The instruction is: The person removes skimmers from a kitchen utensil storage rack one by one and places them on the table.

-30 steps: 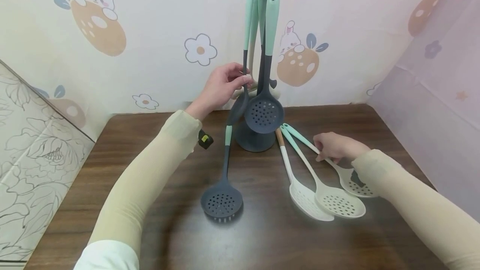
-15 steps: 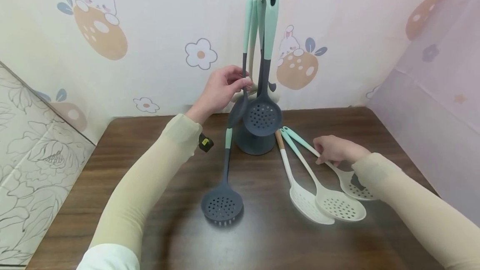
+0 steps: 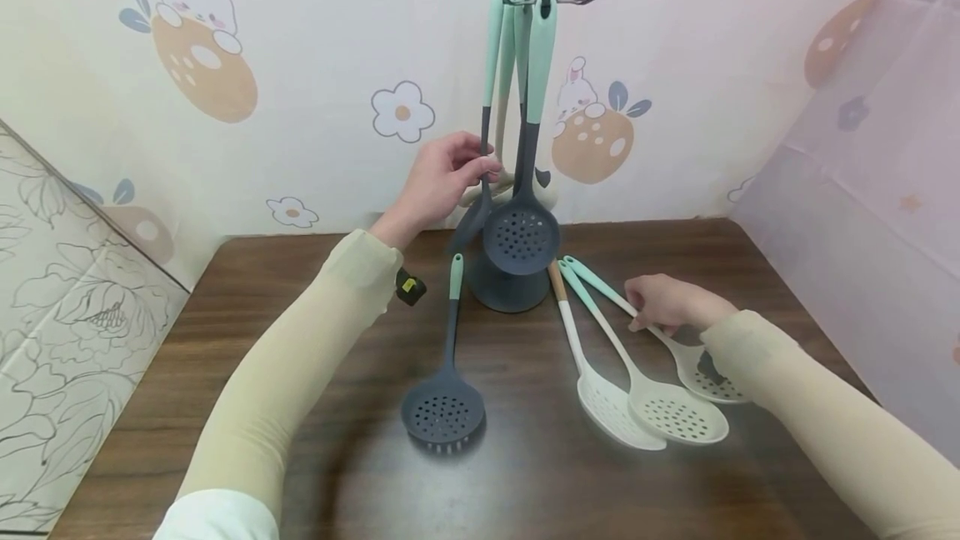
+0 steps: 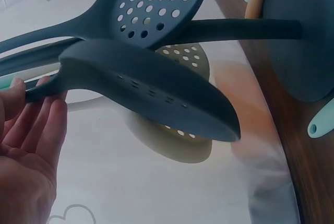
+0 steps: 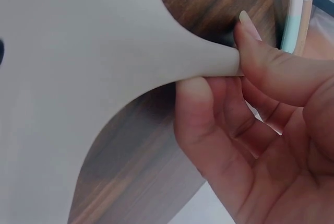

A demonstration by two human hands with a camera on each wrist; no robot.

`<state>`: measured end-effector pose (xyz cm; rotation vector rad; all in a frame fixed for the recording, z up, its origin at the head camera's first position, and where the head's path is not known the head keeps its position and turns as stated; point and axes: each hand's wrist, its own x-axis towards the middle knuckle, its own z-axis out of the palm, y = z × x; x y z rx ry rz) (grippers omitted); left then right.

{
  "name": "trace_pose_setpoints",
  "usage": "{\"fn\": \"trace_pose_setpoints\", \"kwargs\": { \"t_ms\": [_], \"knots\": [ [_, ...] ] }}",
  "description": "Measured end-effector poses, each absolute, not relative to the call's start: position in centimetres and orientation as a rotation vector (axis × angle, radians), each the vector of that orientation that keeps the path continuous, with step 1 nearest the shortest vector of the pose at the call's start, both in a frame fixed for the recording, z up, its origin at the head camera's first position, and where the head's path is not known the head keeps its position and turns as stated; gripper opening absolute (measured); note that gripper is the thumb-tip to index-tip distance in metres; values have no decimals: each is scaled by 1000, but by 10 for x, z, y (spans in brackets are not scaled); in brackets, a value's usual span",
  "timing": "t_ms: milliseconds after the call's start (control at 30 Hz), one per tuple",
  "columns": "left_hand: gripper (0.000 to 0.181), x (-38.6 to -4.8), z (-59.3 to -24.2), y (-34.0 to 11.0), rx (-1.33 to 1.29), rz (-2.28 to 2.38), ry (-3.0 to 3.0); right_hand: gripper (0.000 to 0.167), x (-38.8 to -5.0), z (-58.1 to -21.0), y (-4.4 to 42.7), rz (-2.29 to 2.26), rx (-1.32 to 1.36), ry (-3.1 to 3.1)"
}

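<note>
My left hand (image 3: 442, 177) pinches the lower shaft of a dark grey skimmer (image 4: 151, 85) with a mint handle. Its handle top is level with the hooks of the utensil stand (image 3: 507, 286) and slightly left of them, seemingly off the hook. Beside it hangs another dark skimmer (image 3: 521, 236), facing front. On the right, my right hand (image 3: 671, 302) pinches the neck of a cream skimmer (image 5: 120, 41) lying on the table, thumb and fingers on opposite sides. My sleeve hides part of its bowl.
A dark skimmer (image 3: 444, 411) lies in front of the stand. To the right lie a cream skimmer (image 3: 678, 415) with a mint handle and a white slotted turner (image 3: 611, 411), heads overlapping. Behind the wooden table (image 3: 360, 457) hangs a patterned cloth (image 3: 322, 40).
The skimmer in my left hand has shifted slightly left, away from the hook. Its bowl now uncovers the handle end of the dark skimmer on the table. My right hand keeps its pinch.
</note>
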<state>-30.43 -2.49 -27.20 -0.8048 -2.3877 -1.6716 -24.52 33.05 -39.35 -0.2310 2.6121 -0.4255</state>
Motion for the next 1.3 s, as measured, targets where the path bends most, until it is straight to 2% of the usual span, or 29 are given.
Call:
{"fn": "trace_pose_setpoints", "kwargs": {
  "t_ms": [700,1300],
  "knots": [
    [26,-301,-265,-34,-711,-1675,-2334,25,-245,-393,330,-405,-195,2596],
    [25,-299,-281,-60,-689,-1535,-2489,26,-246,-393,333,-424,-220,2584]
  ]
}}
